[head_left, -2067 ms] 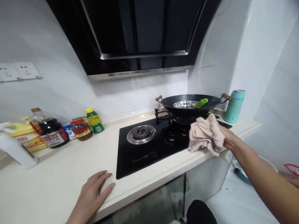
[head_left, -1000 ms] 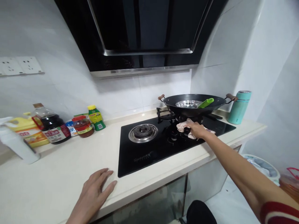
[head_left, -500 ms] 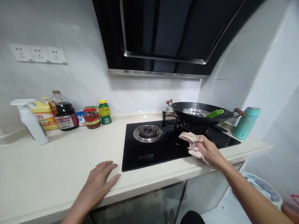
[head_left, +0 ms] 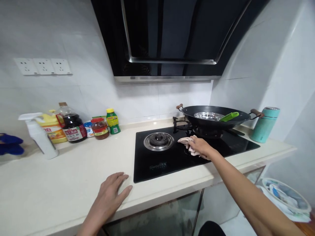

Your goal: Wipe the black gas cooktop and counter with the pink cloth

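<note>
My right hand (head_left: 202,147) is closed around a crumpled pale pink cloth (head_left: 186,141), pressed against the black glass gas hob (head_left: 169,164). To its left is the bare left burner (head_left: 158,141) with its metal ring. Behind the hand, a black wok (head_left: 211,123) with wooden handles sits over the right burner. Inside the wok are a shiny metal dish (head_left: 208,116) and a green-handled utensil (head_left: 229,116). My left hand (head_left: 112,193) rests on the pale countertop (head_left: 73,183) by the hob's front left corner, fingers apart and holding nothing.
A white spray bottle (head_left: 40,137), a dark sauce bottle (head_left: 71,124), a red-lidded jar (head_left: 99,128) and a green bottle (head_left: 113,121) line the wall. A teal flask (head_left: 265,125) stands right of the wok. The range hood (head_left: 169,36) hangs above; a bin (head_left: 287,196) stands lower right.
My right hand has moved left and farther back over the hob with the cloth. My left hand stays on the counter. The view has shifted slightly, bringing a blue item in at the left edge.
</note>
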`<state>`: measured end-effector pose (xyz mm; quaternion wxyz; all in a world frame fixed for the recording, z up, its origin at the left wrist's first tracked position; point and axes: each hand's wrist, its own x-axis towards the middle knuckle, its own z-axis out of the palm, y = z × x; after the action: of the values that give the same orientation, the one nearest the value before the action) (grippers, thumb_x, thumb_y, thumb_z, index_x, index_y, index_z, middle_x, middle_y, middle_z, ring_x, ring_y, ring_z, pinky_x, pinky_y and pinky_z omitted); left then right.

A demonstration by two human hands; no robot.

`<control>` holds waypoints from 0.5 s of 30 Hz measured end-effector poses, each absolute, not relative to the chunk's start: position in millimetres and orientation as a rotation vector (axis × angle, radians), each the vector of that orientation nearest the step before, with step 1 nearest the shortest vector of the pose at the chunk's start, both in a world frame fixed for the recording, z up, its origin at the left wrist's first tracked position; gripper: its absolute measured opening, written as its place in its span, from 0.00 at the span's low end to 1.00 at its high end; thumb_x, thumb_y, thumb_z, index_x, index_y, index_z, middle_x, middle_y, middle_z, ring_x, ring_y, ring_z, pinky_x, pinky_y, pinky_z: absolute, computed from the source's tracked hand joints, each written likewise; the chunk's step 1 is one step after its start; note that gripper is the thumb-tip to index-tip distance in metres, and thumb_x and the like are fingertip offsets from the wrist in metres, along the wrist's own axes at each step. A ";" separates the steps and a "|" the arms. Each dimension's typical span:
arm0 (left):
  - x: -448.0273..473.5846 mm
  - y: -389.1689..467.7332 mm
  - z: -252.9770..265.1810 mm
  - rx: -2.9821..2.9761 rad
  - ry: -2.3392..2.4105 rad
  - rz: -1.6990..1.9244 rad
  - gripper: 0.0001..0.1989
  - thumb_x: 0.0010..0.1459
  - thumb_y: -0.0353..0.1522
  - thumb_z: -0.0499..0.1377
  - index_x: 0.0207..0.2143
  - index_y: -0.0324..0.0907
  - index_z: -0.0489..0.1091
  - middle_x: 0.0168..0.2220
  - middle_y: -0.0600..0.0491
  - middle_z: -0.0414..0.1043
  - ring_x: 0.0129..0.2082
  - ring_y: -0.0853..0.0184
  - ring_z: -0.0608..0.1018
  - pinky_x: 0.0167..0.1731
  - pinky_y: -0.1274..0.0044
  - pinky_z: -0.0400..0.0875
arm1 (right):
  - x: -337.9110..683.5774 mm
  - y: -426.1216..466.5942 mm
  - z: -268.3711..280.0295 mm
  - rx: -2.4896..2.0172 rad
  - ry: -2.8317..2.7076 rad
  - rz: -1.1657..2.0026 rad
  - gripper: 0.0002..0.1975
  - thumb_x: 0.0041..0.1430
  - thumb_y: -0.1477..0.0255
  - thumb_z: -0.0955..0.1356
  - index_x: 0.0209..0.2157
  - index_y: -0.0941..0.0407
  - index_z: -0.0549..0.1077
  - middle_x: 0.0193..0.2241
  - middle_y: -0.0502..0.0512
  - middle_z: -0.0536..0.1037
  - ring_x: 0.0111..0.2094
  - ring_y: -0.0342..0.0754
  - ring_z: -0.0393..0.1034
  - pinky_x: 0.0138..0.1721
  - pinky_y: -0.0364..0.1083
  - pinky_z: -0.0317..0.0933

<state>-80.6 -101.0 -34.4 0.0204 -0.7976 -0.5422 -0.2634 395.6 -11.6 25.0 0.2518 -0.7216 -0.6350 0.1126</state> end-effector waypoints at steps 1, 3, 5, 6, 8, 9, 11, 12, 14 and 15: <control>-79.1 -102.3 -32.7 -2.476 -1.679 -0.825 0.21 0.63 0.48 0.57 0.52 0.49 0.76 0.56 0.48 0.75 0.57 0.53 0.74 0.57 0.59 0.69 | 398.0 -18.7 23.4 -2.001 -1.731 0.267 0.20 0.71 0.57 0.63 0.53 0.57 0.72 0.43 0.56 0.78 0.39 0.48 0.75 0.44 0.52 0.70; -76.4 -105.1 -29.6 -2.477 -1.675 -0.843 0.21 0.63 0.48 0.57 0.52 0.49 0.76 0.55 0.48 0.75 0.57 0.53 0.75 0.57 0.60 0.69 | 400.0 -33.1 20.4 -2.069 -1.729 0.161 0.21 0.73 0.60 0.59 0.56 0.58 0.70 0.42 0.60 0.80 0.41 0.50 0.76 0.45 0.51 0.67; -74.5 -107.6 -27.8 -2.475 -1.683 -0.850 0.21 0.63 0.47 0.57 0.52 0.48 0.76 0.55 0.48 0.76 0.57 0.53 0.74 0.57 0.60 0.69 | 397.8 -47.8 16.8 -2.124 -1.721 0.054 0.23 0.73 0.64 0.56 0.59 0.61 0.67 0.41 0.65 0.80 0.42 0.54 0.77 0.45 0.50 0.64; -74.0 -108.4 -27.5 -2.473 -1.690 -0.851 0.20 0.63 0.47 0.57 0.52 0.48 0.76 0.55 0.48 0.76 0.57 0.53 0.74 0.57 0.60 0.69 | 395.4 -55.6 14.6 -2.148 -1.718 0.006 0.24 0.73 0.65 0.54 0.59 0.62 0.67 0.41 0.67 0.81 0.42 0.55 0.77 0.44 0.50 0.63; -73.7 -109.2 -28.1 -2.474 -1.693 -0.857 0.20 0.64 0.46 0.57 0.52 0.48 0.76 0.55 0.48 0.75 0.57 0.53 0.74 0.57 0.60 0.69 | 388.9 -72.5 9.5 -2.189 -1.722 -0.068 0.25 0.72 0.64 0.53 0.59 0.64 0.66 0.39 0.69 0.81 0.40 0.58 0.78 0.41 0.51 0.62; -73.7 -109.1 -28.7 -2.475 -1.688 -0.862 0.20 0.64 0.46 0.58 0.52 0.48 0.76 0.55 0.48 0.75 0.57 0.53 0.74 0.57 0.60 0.68 | 385.1 -81.3 6.9 -2.202 -1.733 -0.095 0.25 0.72 0.64 0.53 0.58 0.64 0.66 0.38 0.69 0.81 0.39 0.59 0.78 0.39 0.51 0.62; -73.8 -108.5 -29.9 -2.477 -1.674 -0.875 0.20 0.63 0.46 0.58 0.52 0.48 0.76 0.55 0.48 0.75 0.57 0.53 0.74 0.57 0.60 0.68 | 376.1 -98.8 3.1 -2.211 -1.777 -0.135 0.24 0.71 0.65 0.53 0.57 0.62 0.67 0.36 0.67 0.82 0.36 0.58 0.78 0.38 0.50 0.61; -73.7 -108.3 -30.2 -2.480 -1.669 -0.876 0.20 0.63 0.46 0.58 0.52 0.48 0.76 0.55 0.48 0.75 0.57 0.53 0.74 0.57 0.60 0.68 | 370.6 -106.8 2.2 -2.205 -1.810 -0.148 0.23 0.71 0.65 0.53 0.56 0.61 0.68 0.35 0.66 0.82 0.35 0.58 0.78 0.37 0.50 0.61; -73.3 -108.2 -30.1 -2.486 -1.677 -0.867 0.20 0.64 0.46 0.58 0.52 0.48 0.76 0.55 0.48 0.75 0.58 0.53 0.73 0.57 0.60 0.67 | 356.5 -120.0 2.8 -2.168 -1.892 -0.156 0.23 0.70 0.66 0.53 0.55 0.61 0.69 0.34 0.65 0.82 0.34 0.57 0.78 0.37 0.50 0.61; -72.9 -108.5 -29.7 -2.490 -1.687 -0.858 0.20 0.64 0.46 0.57 0.52 0.48 0.75 0.55 0.47 0.74 0.58 0.53 0.73 0.58 0.59 0.67 | 347.5 -124.7 3.9 -2.135 -1.941 -0.151 0.23 0.70 0.66 0.53 0.55 0.60 0.69 0.34 0.65 0.82 0.34 0.57 0.78 0.37 0.50 0.61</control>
<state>-72.9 -108.5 -29.7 0.0071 -0.7961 -0.5394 -0.2743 347.5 -124.7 3.9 0.1257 -0.7330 -0.6665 -0.0519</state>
